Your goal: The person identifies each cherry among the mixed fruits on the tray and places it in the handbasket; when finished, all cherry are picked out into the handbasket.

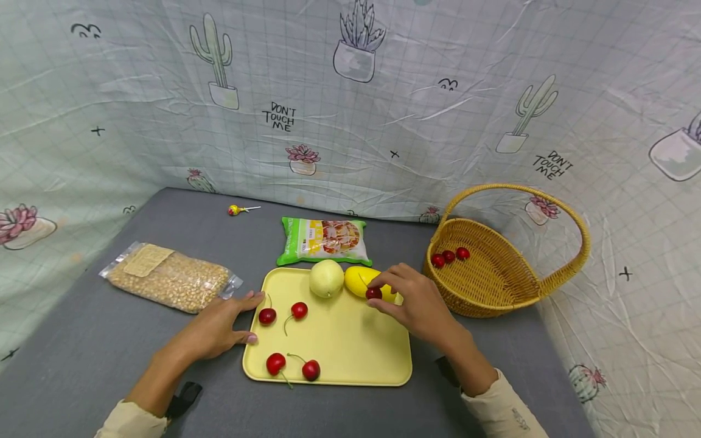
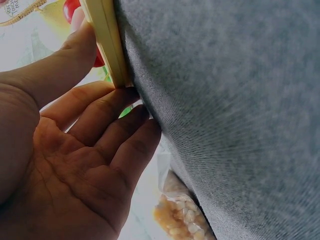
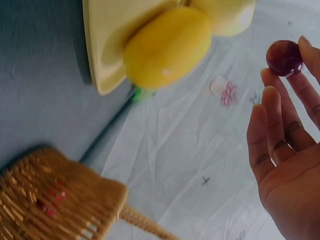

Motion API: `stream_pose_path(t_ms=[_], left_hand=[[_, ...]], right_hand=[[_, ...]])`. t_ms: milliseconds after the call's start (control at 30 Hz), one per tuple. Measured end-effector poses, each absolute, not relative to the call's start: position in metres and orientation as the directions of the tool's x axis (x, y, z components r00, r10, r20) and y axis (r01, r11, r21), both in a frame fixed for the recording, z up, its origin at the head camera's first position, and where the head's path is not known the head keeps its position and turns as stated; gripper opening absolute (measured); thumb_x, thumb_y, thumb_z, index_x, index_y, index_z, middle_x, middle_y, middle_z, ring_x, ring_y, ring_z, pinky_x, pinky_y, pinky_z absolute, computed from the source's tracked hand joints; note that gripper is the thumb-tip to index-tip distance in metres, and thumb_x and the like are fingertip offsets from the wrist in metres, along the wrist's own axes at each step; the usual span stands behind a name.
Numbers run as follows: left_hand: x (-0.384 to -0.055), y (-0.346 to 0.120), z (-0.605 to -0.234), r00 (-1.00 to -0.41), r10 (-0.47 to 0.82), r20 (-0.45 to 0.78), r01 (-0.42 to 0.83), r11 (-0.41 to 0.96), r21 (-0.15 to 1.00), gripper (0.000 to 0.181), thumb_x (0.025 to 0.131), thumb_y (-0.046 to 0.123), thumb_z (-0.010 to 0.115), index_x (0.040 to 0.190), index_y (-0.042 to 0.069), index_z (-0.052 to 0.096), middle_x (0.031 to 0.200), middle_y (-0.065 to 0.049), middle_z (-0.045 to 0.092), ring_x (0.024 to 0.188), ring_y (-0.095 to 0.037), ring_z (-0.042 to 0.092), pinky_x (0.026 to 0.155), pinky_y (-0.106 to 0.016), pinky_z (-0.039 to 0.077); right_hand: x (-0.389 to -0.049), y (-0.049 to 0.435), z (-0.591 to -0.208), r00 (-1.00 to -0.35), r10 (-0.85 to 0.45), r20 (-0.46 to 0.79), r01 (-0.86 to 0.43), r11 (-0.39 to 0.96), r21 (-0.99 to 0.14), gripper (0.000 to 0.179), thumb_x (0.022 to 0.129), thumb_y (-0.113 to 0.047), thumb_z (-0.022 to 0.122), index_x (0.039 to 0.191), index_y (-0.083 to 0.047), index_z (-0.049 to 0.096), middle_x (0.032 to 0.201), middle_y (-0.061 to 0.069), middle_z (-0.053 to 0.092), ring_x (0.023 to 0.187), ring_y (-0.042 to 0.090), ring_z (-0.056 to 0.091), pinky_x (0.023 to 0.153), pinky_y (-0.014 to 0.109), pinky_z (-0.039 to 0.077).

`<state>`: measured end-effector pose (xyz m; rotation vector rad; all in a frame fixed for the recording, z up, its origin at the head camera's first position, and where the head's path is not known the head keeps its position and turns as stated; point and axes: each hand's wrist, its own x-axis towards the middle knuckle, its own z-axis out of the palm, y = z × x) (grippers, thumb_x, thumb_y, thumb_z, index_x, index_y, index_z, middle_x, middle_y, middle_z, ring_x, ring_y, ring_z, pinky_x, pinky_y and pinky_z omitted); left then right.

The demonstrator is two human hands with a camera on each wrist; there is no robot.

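Observation:
My right hand (image 1: 418,301) pinches a dark red cherry (image 1: 373,293) by thumb and fingertips, above the right part of the yellow tray (image 1: 350,353). Behind that cherry lies a yellow lemon-like fruit (image 3: 167,47), beside a pale green round fruit (image 1: 327,278). At the tray's left edge, my left hand (image 1: 219,325) holds the rim, its thumb (image 2: 75,52) over the edge and its other fingers against the outside. Several cherries with stems lie on the tray, one (image 1: 267,316) close to the left hand, another (image 1: 311,370) near the front rim.
Right of the tray stands a wicker basket (image 1: 487,274) with a tall handle and 3 cherries (image 1: 449,256) inside. A bag of corn kernels (image 1: 170,277) lies left, a green-and-white food packet (image 1: 325,240) behind the tray, and a lollipop (image 1: 235,210) at the back left.

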<state>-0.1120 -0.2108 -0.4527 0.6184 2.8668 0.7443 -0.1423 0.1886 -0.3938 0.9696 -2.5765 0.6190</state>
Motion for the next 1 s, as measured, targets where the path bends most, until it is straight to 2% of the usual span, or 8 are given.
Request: stream_pose_path(t_ms=[233, 533, 667, 833, 1000], left_hand=[[-0.113, -0.211, -0.453, -0.909, 0.417, -0.013, 0.358, 0.796, 0.489, 0.081, 0.080, 0.029, 0.092, 0.150, 0.004, 0.061, 0.148, -0.031, 0.059, 0.134, -0.059, 0.057, 0.110, -0.076, 0.041], [-0.112, -0.212, -0.453, -0.909, 0.416, -0.017, 0.357, 0.799, 0.483, 0.081, 0.080, 0.030, 0.092, 0.149, 0.003, 0.061, 0.148, -0.032, 0.060, 0.134, -0.059, 0.057, 0.109, -0.075, 0.042], [-0.112, -0.212, -0.453, -0.909, 0.417, -0.017, 0.358, 0.800, 0.481, 0.081, 0.080, 0.030, 0.092, 0.150, 0.004, 0.061, 0.148, -0.032, 0.060, 0.134, -0.060, 0.056, 0.109, -0.076, 0.042], [-0.112, -0.212, -0.454, -0.909, 0.416, -0.013, 0.358, 0.799, 0.484, 0.081, 0.080, 0.031, 0.092, 0.150, 0.004, 0.061, 0.148, -0.032, 0.059, 0.134, -0.060, 0.056, 0.109, -0.076, 0.042], [-0.111, -0.211, -0.454, -0.912, 0.410, -0.014, 0.351, 0.797, 0.492, 0.081, 0.080, 0.030, 0.092, 0.150, 0.004, 0.061, 0.148, -0.032, 0.059, 0.135, -0.060, 0.055, 0.110, -0.076, 0.041]], right_hand=[[-0.145, 0.205, -0.381, -0.765, -0.467, 0.443, -0.623, 0.713, -0.323, 0.023, 0.086, -0.030, 0.090, 0.106, -0.025, 0.078, 0.099, -0.007, 0.071, 0.084, 0.010, 0.058, 0.070, 0.030, 0.055], [-0.154, 0.228, -0.376, -0.768, -0.396, 0.504, -0.591, 0.741, -0.318, 0.023, 0.085, -0.025, 0.092, 0.104, -0.020, 0.079, 0.091, -0.004, 0.069, 0.080, 0.011, 0.054, 0.066, 0.026, 0.047], [-0.158, 0.237, -0.377, -0.771, -0.370, 0.518, -0.576, 0.752, -0.320, 0.026, 0.083, -0.025, 0.093, 0.104, -0.019, 0.078, 0.093, -0.002, 0.071, 0.080, 0.010, 0.053, 0.067, 0.030, 0.050], [-0.161, 0.249, -0.379, -0.783, -0.333, 0.525, -0.552, 0.762, -0.340, 0.028, 0.083, -0.023, 0.093, 0.106, -0.016, 0.079, 0.097, 0.000, 0.074, 0.081, 0.017, 0.059, 0.068, 0.036, 0.053], [-0.167, 0.261, -0.382, -0.782, -0.298, 0.547, -0.533, 0.774, -0.342, 0.028, 0.082, -0.021, 0.093, 0.106, -0.013, 0.079, 0.097, 0.005, 0.076, 0.078, 0.020, 0.062, 0.066, 0.034, 0.053]])
